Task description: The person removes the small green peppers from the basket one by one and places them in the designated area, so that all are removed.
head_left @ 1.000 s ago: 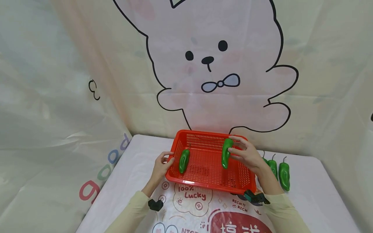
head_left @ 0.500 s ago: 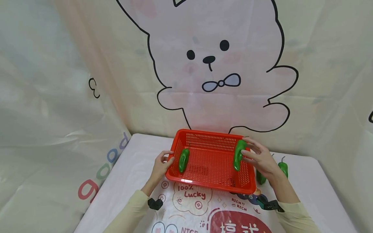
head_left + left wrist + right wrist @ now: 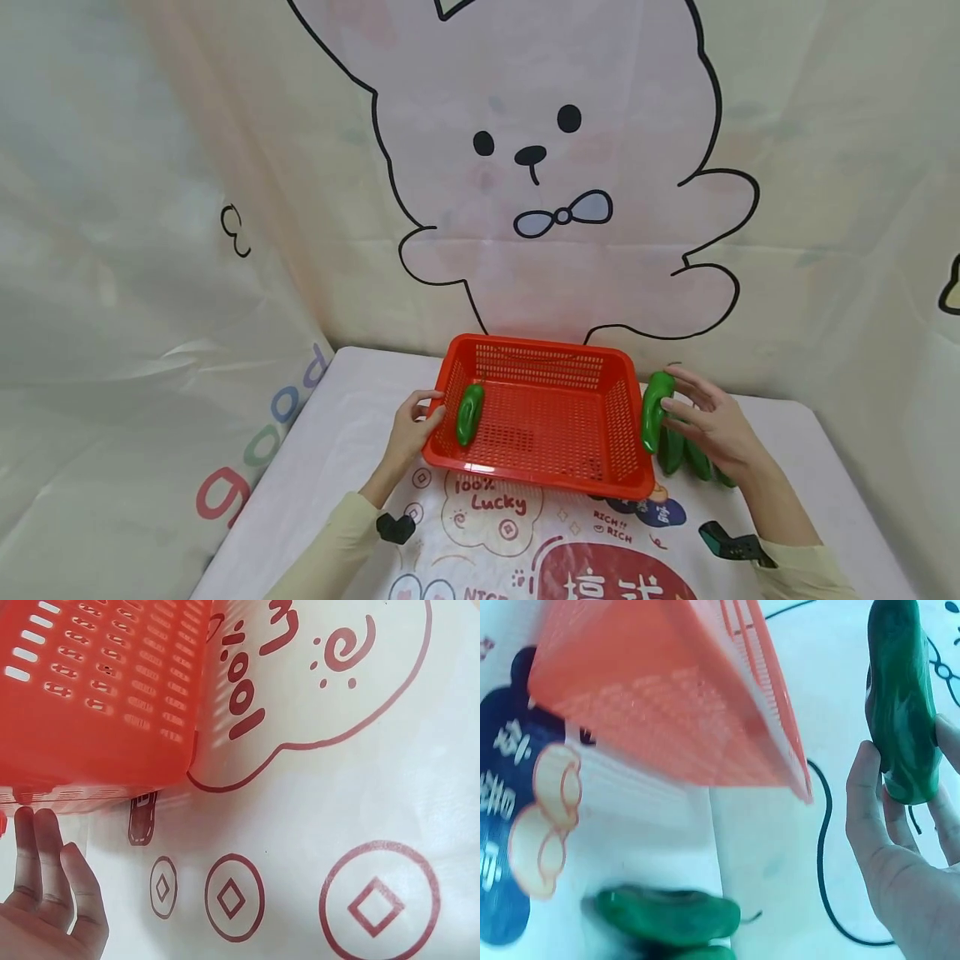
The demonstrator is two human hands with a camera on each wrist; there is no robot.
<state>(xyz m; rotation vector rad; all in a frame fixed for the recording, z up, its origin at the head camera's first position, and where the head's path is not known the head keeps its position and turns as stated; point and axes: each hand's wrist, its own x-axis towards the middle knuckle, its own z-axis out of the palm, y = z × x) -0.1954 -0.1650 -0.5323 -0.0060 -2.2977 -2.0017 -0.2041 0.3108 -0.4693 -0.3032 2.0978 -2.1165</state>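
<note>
A red plastic basket (image 3: 536, 477) with slotted walls sits on the table. My left hand (image 3: 411, 427) grips its left rim, and in the left wrist view the fingers (image 3: 49, 862) reach up to the rim from outside. Inside, towards the left, lies one green chili pepper (image 3: 469, 415). Just past the basket's right wall, my right hand (image 3: 712, 423) pinches another green chili pepper (image 3: 655, 412) between thumb and fingers. From the right wrist, this held pepper (image 3: 901, 705) hangs apart from the basket, its stem end towards the palm.
More green chili peppers (image 3: 671, 452) lie on the table right of the basket, partly hidden by the right hand. A printed tablecloth (image 3: 495, 517) covers the table. Behind stands a cloth backdrop (image 3: 442, 308) with a cartoon animal.
My right hand has carried its chili pepper rightwards, from over the basket's interior to outside the right wall. The left hand has kept its place on the rim.
</note>
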